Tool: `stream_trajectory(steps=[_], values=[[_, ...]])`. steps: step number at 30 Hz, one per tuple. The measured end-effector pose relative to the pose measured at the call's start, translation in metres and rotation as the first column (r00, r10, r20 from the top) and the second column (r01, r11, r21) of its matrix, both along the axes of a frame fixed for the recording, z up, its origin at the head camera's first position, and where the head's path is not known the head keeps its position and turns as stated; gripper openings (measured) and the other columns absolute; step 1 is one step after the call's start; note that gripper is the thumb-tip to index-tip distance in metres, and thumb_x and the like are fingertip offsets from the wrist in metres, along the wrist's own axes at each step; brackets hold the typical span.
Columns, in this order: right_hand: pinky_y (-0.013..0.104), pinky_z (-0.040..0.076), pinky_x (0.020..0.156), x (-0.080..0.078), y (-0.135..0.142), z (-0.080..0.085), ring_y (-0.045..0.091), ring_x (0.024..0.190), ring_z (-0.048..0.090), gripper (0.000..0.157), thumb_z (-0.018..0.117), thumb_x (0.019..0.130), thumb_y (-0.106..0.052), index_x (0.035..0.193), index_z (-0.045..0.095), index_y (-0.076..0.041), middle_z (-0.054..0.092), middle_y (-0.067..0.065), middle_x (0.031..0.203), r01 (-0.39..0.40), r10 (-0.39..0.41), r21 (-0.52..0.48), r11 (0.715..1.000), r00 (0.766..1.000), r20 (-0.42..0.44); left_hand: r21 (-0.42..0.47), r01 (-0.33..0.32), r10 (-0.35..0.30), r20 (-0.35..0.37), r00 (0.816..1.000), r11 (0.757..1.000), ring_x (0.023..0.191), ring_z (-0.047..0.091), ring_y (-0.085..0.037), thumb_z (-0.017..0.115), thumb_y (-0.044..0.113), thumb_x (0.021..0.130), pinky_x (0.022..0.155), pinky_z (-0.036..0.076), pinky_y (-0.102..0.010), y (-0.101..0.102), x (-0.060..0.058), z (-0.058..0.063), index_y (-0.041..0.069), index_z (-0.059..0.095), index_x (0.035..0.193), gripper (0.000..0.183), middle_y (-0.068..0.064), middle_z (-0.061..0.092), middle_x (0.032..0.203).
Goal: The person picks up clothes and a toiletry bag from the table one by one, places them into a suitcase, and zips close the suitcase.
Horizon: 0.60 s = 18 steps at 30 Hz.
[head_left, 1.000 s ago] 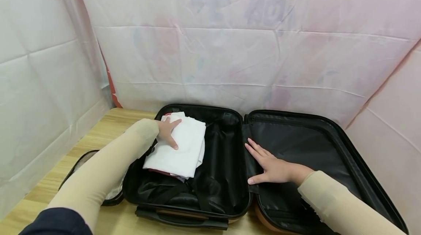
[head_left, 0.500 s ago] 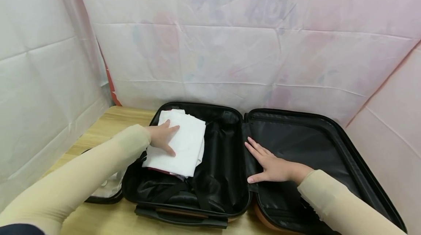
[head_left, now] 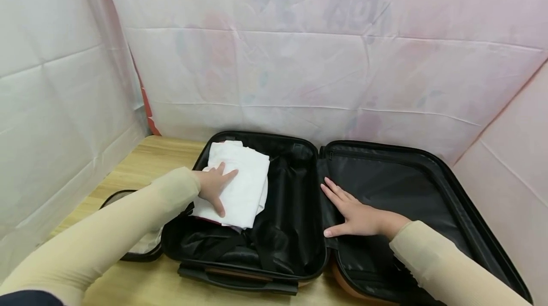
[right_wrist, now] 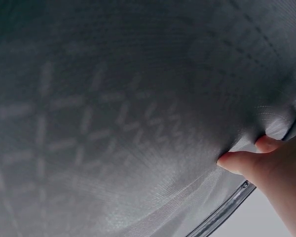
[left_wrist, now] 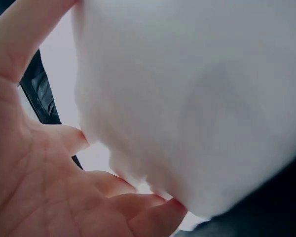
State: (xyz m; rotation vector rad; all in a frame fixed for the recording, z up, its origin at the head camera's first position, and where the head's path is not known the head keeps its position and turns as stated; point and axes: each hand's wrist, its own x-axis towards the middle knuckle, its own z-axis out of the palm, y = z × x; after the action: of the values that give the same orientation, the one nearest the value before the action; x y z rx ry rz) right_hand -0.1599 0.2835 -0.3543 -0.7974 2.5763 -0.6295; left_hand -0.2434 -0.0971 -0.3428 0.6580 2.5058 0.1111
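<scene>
Lays left hand [head_left: 212, 187] on folded white cloth [head_left: 246, 182], right hand [head_left: 359, 218] on black suitcase [head_left: 325, 241]

Reaches with the left hand into the left half [head_left: 287, 230] of the suitcase; spreads thumb and fingers wide over the near-left part of the cloth, touching rather than gripping; shows fingertips against the cloth's edge in the left wrist view; reveals a thin reddish edge under the white, along the side nearest the camera; leaves bare dark lining in sight to the cloth's right; rests the right hand across the join and the right half [head_left: 415, 192], fingers fanned and straight, thumb apart, holding nothing; meets patterned dark fabric [right_wrist: 89, 128] with fingertips in the right wrist view, near a zip [right_wrist: 222, 212].

Has the suitcase opened flat on a wooden table [head_left: 132, 282], with its handle [head_left: 239, 283] toward the camera; has a black-edged pouch [head_left: 145, 255] just beside the left half, partly hidden behind one of two cream sleeves [head_left: 132, 222]; wears a dark cuff [head_left: 30, 299] farther up the left arm; faces pale sheets [head_left: 265, 68] with faint lettering and fold lines.
</scene>
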Motion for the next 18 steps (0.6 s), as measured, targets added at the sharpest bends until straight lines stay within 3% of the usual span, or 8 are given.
stream_trajectory(steps=[7,11,18], values=[[0.069,0.010,0.099,0.000,0.000,-0.002,0.043,0.137,-0.002,0.102,0.064,0.083,-0.050,0.150,0.001,-0.005,-0.013,0.015,0.153,-0.008,0.008,-0.003,1.000,1.000,-0.007,0.153,0.055,-0.057,0.005,0.998,0.987,0.137,0.010,-0.042,0.075,0.047,0.074,0.108,0.018,-0.051,-0.020,-0.004,-0.003,0.004,0.018,0.148,0.103,-0.032,0.005,0.149],[0.068,0.010,0.100,0.000,-0.001,-0.002,0.043,0.137,-0.003,0.102,0.064,0.083,-0.050,0.150,0.001,-0.005,-0.014,0.015,0.153,-0.008,0.008,-0.002,1.000,1.000,0.001,0.228,0.039,-0.034,-0.028,0.999,0.973,0.136,0.016,-0.042,0.071,0.043,0.080,0.107,0.019,-0.053,-0.035,-0.002,0.003,0.002,0.026,0.146,0.090,-0.032,0.012,0.148],[0.068,0.010,0.100,0.001,0.000,-0.002,0.043,0.137,-0.003,0.102,0.063,0.083,-0.051,0.150,0.000,-0.006,-0.014,0.014,0.154,0.001,-0.001,-0.003,1.000,1.000,-0.004,0.347,0.027,0.029,-0.154,0.988,0.938,0.132,0.024,-0.045,0.065,0.033,0.087,0.103,0.025,-0.056,-0.061,0.004,0.019,-0.004,0.033,0.142,0.073,-0.032,0.023,0.145]])
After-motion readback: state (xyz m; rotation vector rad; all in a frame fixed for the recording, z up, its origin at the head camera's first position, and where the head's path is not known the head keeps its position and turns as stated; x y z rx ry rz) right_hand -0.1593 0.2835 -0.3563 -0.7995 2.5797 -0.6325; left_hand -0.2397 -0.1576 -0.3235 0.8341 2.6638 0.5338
